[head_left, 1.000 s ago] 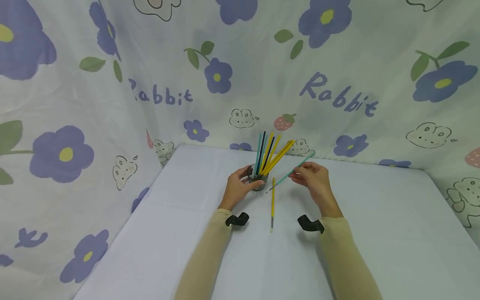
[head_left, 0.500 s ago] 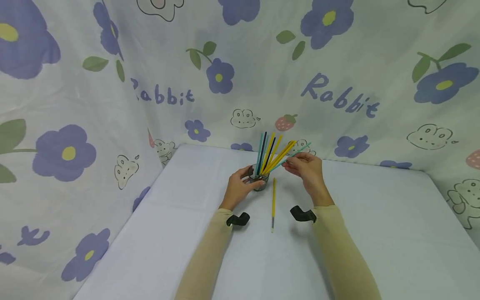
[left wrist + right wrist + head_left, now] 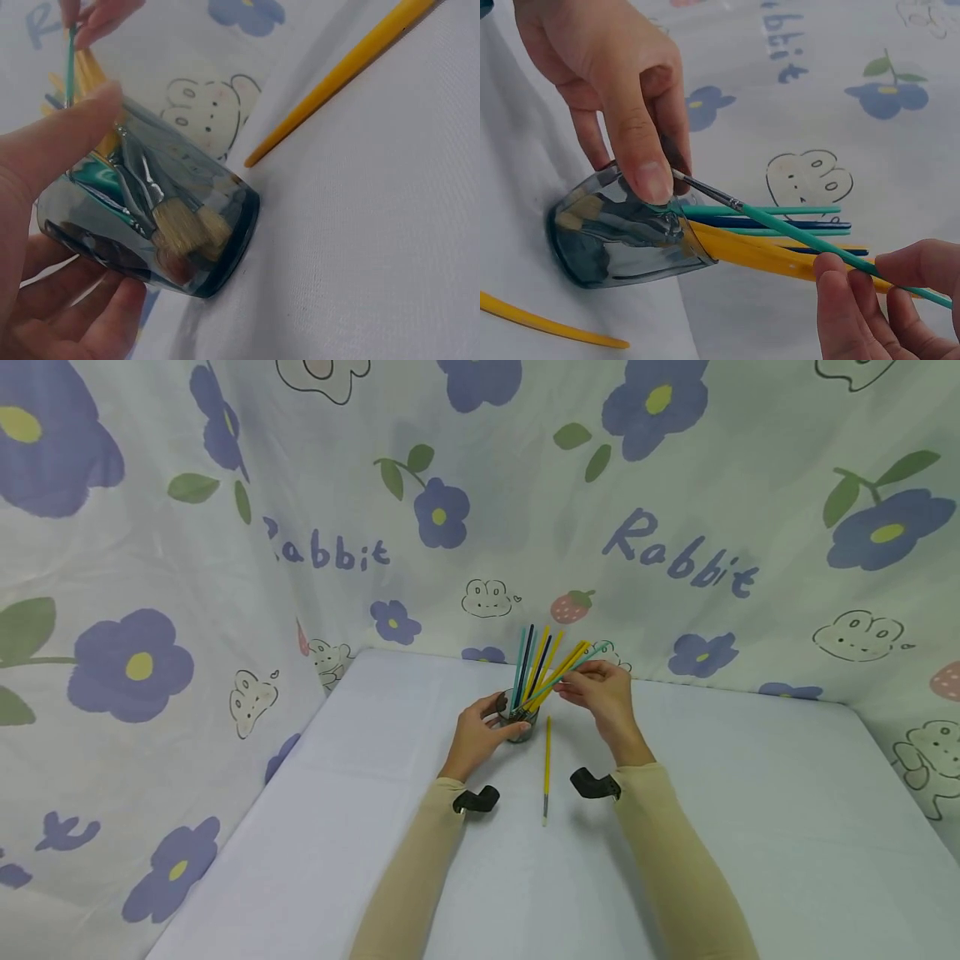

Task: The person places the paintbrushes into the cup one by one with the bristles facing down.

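Observation:
My left hand (image 3: 478, 739) grips a clear, dark-tinted glass (image 3: 225, 281), its thumb on the near side and its fingers around the other. Several yellow, teal and navy paintbrushes stand in the glass, bristles down, their yellow handles (image 3: 757, 259) leaning out over the rim. Between thumb and fingertips, my right hand (image 3: 606, 697) pinches a slim teal paintbrush (image 3: 802, 237) by its handle. That brush slants with its bristle tip at the glass mouth, close to the left thumb. One yellow paintbrush (image 3: 547, 764) lies on the white table between the forearms.
A white cloth (image 3: 360, 827) covers the table. Behind and to the left hangs a curtain (image 3: 525, 527) with blue flowers, rabbits and lettering. Each wrist wears a black camera mount, such as the right one (image 3: 595, 783).
My right hand has moved left and slightly up, bringing the teal paintbrush from above the table to the mouth of the glass. The left hand and glass have stayed in place.

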`<state>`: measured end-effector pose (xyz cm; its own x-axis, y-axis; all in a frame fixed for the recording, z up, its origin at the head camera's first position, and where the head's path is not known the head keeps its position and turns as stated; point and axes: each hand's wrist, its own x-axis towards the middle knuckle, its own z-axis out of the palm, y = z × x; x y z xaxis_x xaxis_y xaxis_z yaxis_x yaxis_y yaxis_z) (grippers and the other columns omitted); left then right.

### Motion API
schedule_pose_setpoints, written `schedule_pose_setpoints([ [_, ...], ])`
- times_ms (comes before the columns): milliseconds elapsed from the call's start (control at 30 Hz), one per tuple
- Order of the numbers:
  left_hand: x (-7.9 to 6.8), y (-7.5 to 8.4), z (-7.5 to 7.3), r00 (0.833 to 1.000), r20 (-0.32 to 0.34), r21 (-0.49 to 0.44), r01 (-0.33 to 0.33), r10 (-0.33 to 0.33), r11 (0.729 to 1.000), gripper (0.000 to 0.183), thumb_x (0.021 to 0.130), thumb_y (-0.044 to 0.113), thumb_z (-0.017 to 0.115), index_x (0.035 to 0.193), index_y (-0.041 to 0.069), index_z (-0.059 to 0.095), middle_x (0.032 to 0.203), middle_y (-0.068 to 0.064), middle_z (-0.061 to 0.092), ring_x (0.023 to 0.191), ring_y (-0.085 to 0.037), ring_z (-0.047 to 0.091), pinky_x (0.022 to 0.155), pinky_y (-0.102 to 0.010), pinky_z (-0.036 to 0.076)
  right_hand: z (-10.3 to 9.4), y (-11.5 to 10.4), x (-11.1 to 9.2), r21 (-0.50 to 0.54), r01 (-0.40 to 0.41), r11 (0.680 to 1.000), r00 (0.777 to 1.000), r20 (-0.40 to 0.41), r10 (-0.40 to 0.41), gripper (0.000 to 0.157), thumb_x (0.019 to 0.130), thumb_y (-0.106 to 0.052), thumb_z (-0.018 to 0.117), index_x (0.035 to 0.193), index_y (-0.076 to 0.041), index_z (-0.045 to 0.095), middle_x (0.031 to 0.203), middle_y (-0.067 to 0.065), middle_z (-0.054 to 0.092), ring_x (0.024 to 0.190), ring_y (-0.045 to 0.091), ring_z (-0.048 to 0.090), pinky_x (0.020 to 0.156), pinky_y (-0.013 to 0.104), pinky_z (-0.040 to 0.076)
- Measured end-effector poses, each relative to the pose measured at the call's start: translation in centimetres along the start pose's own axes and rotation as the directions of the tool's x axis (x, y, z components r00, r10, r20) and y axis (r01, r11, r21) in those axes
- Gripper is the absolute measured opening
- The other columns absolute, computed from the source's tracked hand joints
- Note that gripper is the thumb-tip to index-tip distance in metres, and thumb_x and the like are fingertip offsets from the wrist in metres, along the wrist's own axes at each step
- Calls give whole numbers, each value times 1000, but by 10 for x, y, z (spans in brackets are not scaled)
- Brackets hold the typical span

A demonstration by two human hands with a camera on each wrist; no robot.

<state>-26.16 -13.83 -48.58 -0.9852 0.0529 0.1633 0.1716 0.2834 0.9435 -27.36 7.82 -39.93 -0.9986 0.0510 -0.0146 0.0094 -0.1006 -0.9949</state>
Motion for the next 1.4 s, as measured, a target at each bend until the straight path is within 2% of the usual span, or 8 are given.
schedule_pose_setpoints([
  [100,0,1,0,1000,-2,10,8,-8,1000,83,72,42,87,141,11,53,134,-7,62,126,-18,57,106,-33,53,2,0,-1,-8,4,1000,1000,7,-4,18,90,-6,68,103,1,56,82,2,71,72,15,75,74,29,64],
  [333,-1,2,0,1000,-2,10,27,-27,1000,80,72,43,87,140,16,54,133,-1,62,127,-17,57,106,-32,53,8,3,-2,-35,11,999,999,36,-10,18,89,-4,68,101,3,57,83,6,70,73,16,75,74,29,64],
  [633,0,-1,1,1000,0,17,25,-25,1000,82,72,44,87,140,13,54,132,-2,62,126,-17,57,106,-32,53,11,7,-5,-52,17,998,998,62,-14,21,89,-3,67,104,7,57,90,12,70,78,21,76,75,30,64],
  [933,0,0,1,1000,-4,8,19,-19,1000,80,73,41,87,140,12,54,132,-2,63,126,-17,58,106,-32,53,13,11,-5,-100,24,995,997,81,-16,21,88,-4,69,102,7,58,87,10,71,74,19,75,73,31,64],
  [1200,0,1,2,1000,-2,3,21,-21,1000,79,74,40,87,140,12,54,131,-2,63,125,-17,58,106,-33,53,10,12,-7,-137,32,990,996,92,-20,23,89,-8,71,102,7,60,100,25,70,77,19,75,74,30,64],
  [1400,0,2,2,1000,-4,12,18,-18,1000,80,74,39,87,141,10,53,131,-2,63,126,-17,58,106,-35,53,5,10,-10,-161,15,987,997,81,-2,23,89,-9,72,102,7,60,102,25,70,76,16,75,74,30,64],
])
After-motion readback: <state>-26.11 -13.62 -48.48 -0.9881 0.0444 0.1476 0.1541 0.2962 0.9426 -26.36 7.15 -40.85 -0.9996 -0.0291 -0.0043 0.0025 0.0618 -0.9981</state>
